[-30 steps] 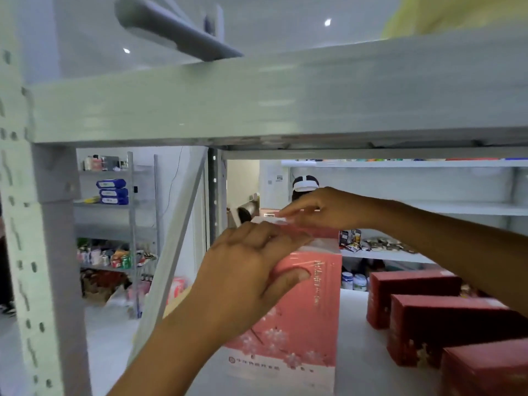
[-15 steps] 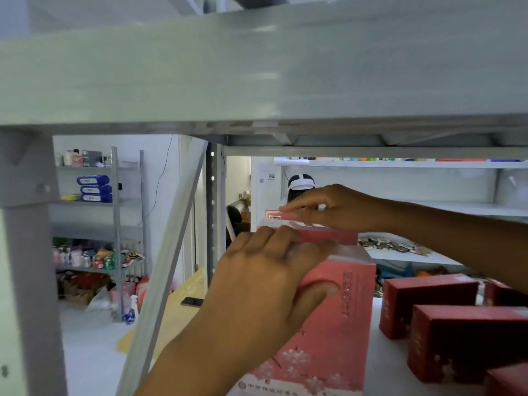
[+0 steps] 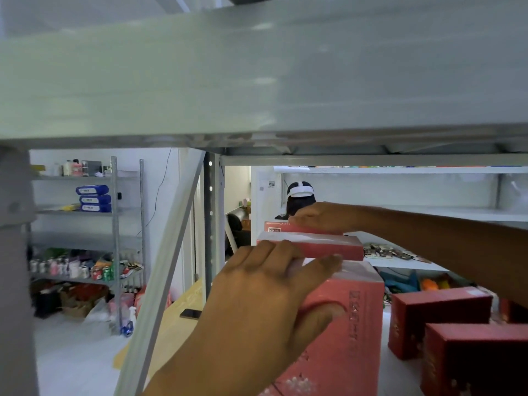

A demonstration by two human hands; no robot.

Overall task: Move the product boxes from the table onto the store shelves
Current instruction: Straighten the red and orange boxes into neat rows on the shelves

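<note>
The beam (image 3: 257,81) overhead fills the upper half of the view and hides everything above it. The left hand (image 3: 265,307) covers the near top corner of the front pink box (image 3: 351,338), whose base is cut off at the bottom edge. Its fingers (image 3: 285,252) are spread over the lid and the thumb (image 3: 320,315) is pressed to the side face, so the hand grips that box, which stands upright on the shelf (image 3: 400,378).

Just past those fingertips is the middle pink box (image 3: 323,248), with only its top strip showing. Behind it, under the right hand (image 3: 323,217), is the back pink box (image 3: 278,226), mostly hidden. The right fingers lie across its top. The thumb is out of sight, so I cannot tell whether the hand grips the box or only rests on it.

That makes three pink boxes, one behind the other. To the right of the left thumb and below the right forearm stand two red boxes (image 3: 440,318) (image 3: 477,364). A sliver of what may be a third (image 3: 511,312) shows at the frame edge, too cut off to be sure.
</note>
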